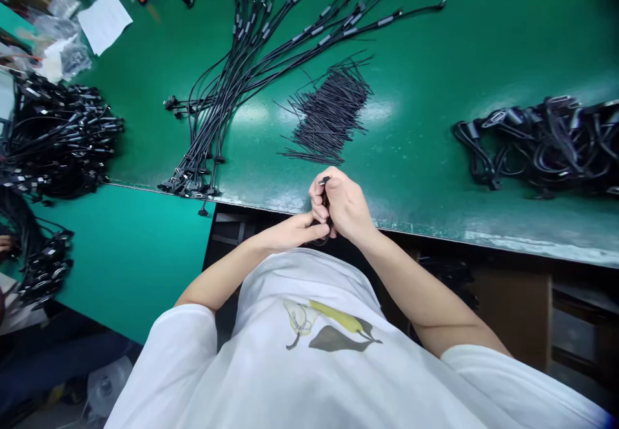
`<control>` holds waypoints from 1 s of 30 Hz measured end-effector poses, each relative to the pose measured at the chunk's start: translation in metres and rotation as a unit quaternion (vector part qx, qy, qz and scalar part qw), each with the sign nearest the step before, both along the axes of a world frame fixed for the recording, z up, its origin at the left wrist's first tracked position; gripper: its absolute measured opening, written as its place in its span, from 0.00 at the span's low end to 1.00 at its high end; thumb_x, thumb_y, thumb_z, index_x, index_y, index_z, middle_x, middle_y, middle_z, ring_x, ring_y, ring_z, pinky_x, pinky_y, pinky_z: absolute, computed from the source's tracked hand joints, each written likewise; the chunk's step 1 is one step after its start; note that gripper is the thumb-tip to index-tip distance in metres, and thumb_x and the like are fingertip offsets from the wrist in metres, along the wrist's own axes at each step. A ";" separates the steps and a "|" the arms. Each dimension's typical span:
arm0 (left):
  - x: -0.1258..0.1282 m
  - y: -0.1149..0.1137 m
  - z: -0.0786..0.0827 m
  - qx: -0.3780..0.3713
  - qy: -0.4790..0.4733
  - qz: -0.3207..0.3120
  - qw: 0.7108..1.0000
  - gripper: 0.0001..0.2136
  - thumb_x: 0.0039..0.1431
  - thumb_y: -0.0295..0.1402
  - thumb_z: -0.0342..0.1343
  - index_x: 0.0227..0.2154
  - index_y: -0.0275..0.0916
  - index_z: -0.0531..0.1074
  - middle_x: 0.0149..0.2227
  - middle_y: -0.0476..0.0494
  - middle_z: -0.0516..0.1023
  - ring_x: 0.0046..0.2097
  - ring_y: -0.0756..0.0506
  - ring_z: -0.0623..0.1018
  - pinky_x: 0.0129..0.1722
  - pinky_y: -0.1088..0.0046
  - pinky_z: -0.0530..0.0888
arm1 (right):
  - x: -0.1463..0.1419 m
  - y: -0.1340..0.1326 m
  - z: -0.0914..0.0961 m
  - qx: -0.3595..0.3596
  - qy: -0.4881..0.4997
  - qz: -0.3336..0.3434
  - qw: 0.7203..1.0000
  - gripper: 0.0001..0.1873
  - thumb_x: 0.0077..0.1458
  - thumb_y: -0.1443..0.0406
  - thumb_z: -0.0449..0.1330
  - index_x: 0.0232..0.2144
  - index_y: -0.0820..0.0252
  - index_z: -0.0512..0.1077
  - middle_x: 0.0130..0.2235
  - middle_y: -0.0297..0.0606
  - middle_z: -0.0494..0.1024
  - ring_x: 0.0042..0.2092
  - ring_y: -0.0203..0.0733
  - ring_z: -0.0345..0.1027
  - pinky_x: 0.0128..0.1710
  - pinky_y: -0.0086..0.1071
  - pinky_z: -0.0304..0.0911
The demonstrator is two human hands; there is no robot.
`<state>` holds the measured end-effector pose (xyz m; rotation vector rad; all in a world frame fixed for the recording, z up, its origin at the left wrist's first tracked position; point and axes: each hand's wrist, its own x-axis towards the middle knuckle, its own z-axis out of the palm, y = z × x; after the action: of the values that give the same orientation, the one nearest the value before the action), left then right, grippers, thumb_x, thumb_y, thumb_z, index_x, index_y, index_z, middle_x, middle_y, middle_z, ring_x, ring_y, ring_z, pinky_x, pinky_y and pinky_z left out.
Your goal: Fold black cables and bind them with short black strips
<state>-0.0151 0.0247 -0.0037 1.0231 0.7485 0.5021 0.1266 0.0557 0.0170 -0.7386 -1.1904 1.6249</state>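
Black cable point(325, 199), held between two bare hands on the wearer's side of the pile of thin black ties point(331, 113), just short of it. The right grip point(350, 206) is closed around the cable, fingers curled and thumb laid along it, so that the metal-tipped plug point(324, 182) projects above the fist and points toward the left. The left grip point(294, 230) meets the right from below, thumb and fingers extended against a dark curve of the same cable; whether it pinches this curve or merely supports it cannot be judged, the fingertips being partly hidden. Lying beyond the hands, the pile rests on the green desk point(483, 48). To the left of the pile lies a spread of loose cables point(236, 84); to its right, well apart, a group of folded cables point(541, 142).

Good handling, as judged from this posture: the right grip should stay firm enough to fix the plug, yet press on its body rather than its metal tip. The left grip would best keep the curve rounded and compact, since a sharp bend near the plug could strain the cable. Slack allowed to slip between the two hands would probably loosen the fold.
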 end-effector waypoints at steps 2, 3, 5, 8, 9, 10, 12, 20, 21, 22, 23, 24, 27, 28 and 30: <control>0.004 -0.002 0.000 -0.052 -0.070 0.002 0.996 0.26 0.51 0.56 0.61 0.38 0.35 0.71 0.33 0.43 0.75 0.35 0.48 0.75 0.41 0.68 0.69 | 0.003 0.006 -0.001 0.006 -0.004 -0.001 1.000 0.24 0.62 0.43 0.51 0.30 0.57 0.61 0.24 0.28 0.62 0.21 0.29 0.57 0.20 0.26 0.59; 0.006 -0.003 0.000 -0.077 -0.105 0.008 0.991 0.26 0.52 0.56 0.60 0.40 0.35 0.69 0.31 0.45 0.74 0.33 0.49 0.74 0.39 0.69 0.69 | 0.004 0.008 -0.002 0.010 0.002 -0.004 1.000 0.26 0.61 0.41 0.51 0.28 0.57 0.60 0.23 0.27 0.60 0.22 0.30 0.56 0.23 0.28 0.62; 0.009 -0.003 -0.002 -0.121 -0.148 0.029 0.981 0.26 0.55 0.57 0.57 0.41 0.37 0.67 0.29 0.47 0.74 0.31 0.50 0.73 0.37 0.70 0.69 | 0.004 0.013 -0.003 0.017 0.016 -0.016 1.000 0.28 0.60 0.39 0.49 0.26 0.56 0.58 0.21 0.25 0.56 0.22 0.30 0.53 0.31 0.32 0.68; 0.011 0.002 -0.003 -0.186 -0.153 0.036 0.970 0.27 0.55 0.59 0.55 0.38 0.35 0.68 0.30 0.45 0.73 0.33 0.48 0.74 0.39 0.69 0.71 | 0.002 0.016 -0.004 0.026 0.018 -0.031 0.999 0.29 0.61 0.40 0.48 0.24 0.56 0.58 0.19 0.23 0.53 0.20 0.30 0.49 0.43 0.38 0.69; 0.012 0.005 -0.003 -0.198 -0.146 0.031 0.969 0.27 0.54 0.59 0.56 0.36 0.35 0.68 0.30 0.46 0.72 0.33 0.48 0.74 0.38 0.68 0.71 | 0.002 0.016 -0.005 0.026 0.015 -0.030 0.999 0.28 0.61 0.40 0.48 0.24 0.56 0.58 0.18 0.23 0.53 0.20 0.30 0.49 0.45 0.39 0.68; 0.012 0.008 -0.003 -0.200 -0.138 0.027 0.970 0.27 0.53 0.59 0.56 0.34 0.36 0.67 0.29 0.47 0.70 0.32 0.49 0.73 0.36 0.69 0.71 | 0.001 0.017 -0.006 0.025 0.012 -0.029 0.999 0.28 0.61 0.40 0.48 0.24 0.56 0.58 0.18 0.23 0.53 0.20 0.30 0.49 0.47 0.39 0.67; 0.013 0.012 -0.001 -0.152 -0.099 0.025 0.983 0.25 0.54 0.58 0.56 0.31 0.37 0.65 0.26 0.51 0.66 0.28 0.51 0.68 0.32 0.72 0.68 | 0.001 0.018 -0.008 0.017 0.007 -0.028 0.999 0.29 0.60 0.39 0.49 0.24 0.56 0.57 0.18 0.23 0.53 0.20 0.31 0.51 0.48 0.39 0.67; 0.015 0.015 -0.006 0.142 0.204 0.078 0.965 0.11 0.67 0.39 0.45 0.43 0.39 0.67 0.27 0.51 0.68 0.29 0.49 0.68 0.37 0.71 0.68 | 0.006 0.025 -0.028 -0.026 -0.031 -0.079 0.996 0.28 0.62 0.39 0.46 0.25 0.55 0.58 0.21 0.27 0.57 0.24 0.35 0.57 0.48 0.41 0.66; 0.014 0.017 -0.006 0.175 0.229 0.078 0.954 0.09 0.66 0.37 0.46 0.40 0.39 0.68 0.29 0.48 0.71 0.32 0.48 0.70 0.40 0.70 0.68 | 0.007 0.024 -0.032 -0.008 -0.047 -0.080 0.996 0.28 0.63 0.41 0.46 0.25 0.55 0.58 0.21 0.27 0.58 0.25 0.35 0.58 0.47 0.41 0.65; 0.013 0.020 -0.006 0.203 0.244 0.074 0.945 0.08 0.65 0.35 0.48 0.38 0.39 0.70 0.32 0.46 0.73 0.35 0.46 0.72 0.42 0.69 0.69 | 0.009 0.023 -0.035 0.011 -0.067 -0.077 0.995 0.27 0.64 0.42 0.45 0.25 0.55 0.59 0.21 0.28 0.59 0.25 0.36 0.59 0.47 0.41 0.65; 0.012 0.023 -0.005 0.220 0.248 0.064 0.941 0.07 0.64 0.34 0.49 0.37 0.39 0.71 0.35 0.44 0.74 0.38 0.45 0.73 0.44 0.68 0.69 | 0.010 0.022 -0.037 0.030 -0.088 -0.071 0.993 0.26 0.65 0.44 0.44 0.25 0.55 0.60 0.21 0.28 0.60 0.26 0.36 0.59 0.47 0.41 0.64; 0.011 0.027 -0.004 0.224 0.242 0.048 0.943 0.07 0.63 0.33 0.49 0.36 0.40 0.71 0.37 0.42 0.75 0.41 0.44 0.74 0.46 0.68 0.69 | 0.012 0.021 -0.038 0.051 -0.110 -0.062 0.991 0.26 0.66 0.45 0.44 0.25 0.55 0.60 0.22 0.29 0.61 0.26 0.36 0.59 0.46 0.41 0.64; 0.009 0.038 -0.001 0.184 0.216 0.001 0.959 0.08 0.64 0.34 0.49 0.33 0.39 0.72 0.38 0.42 0.77 0.41 0.44 0.75 0.45 0.69 0.69 | 0.024 0.027 -0.033 0.118 -0.179 -0.005 0.977 0.25 0.66 0.45 0.43 0.27 0.56 0.62 0.26 0.33 0.64 0.30 0.38 0.60 0.43 0.40 0.63; 0.009 0.041 -0.002 0.160 0.208 0.002 0.965 0.10 0.64 0.36 0.49 0.32 0.38 0.72 0.36 0.43 0.76 0.39 0.45 0.75 0.43 0.70 0.69 | 0.030 0.034 -0.029 0.135 -0.193 0.029 0.971 0.27 0.66 0.44 0.41 0.30 0.56 0.64 0.28 0.35 0.67 0.32 0.39 0.62 0.41 0.39 0.63; 0.009 0.045 -0.006 0.091 0.181 0.044 0.978 0.13 0.65 0.41 0.49 0.31 0.38 0.70 0.30 0.46 0.74 0.33 0.48 0.72 0.38 0.71 0.68 | 0.047 0.056 -0.023 0.146 -0.218 0.063 0.963 0.31 0.64 0.41 0.37 0.37 0.56 0.66 0.35 0.40 0.71 0.36 0.41 0.65 0.39 0.38 0.64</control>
<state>-0.0064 0.0699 -0.0096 1.2761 1.0894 0.4718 0.1741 0.1121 -0.0057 -0.8665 -1.7825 1.3786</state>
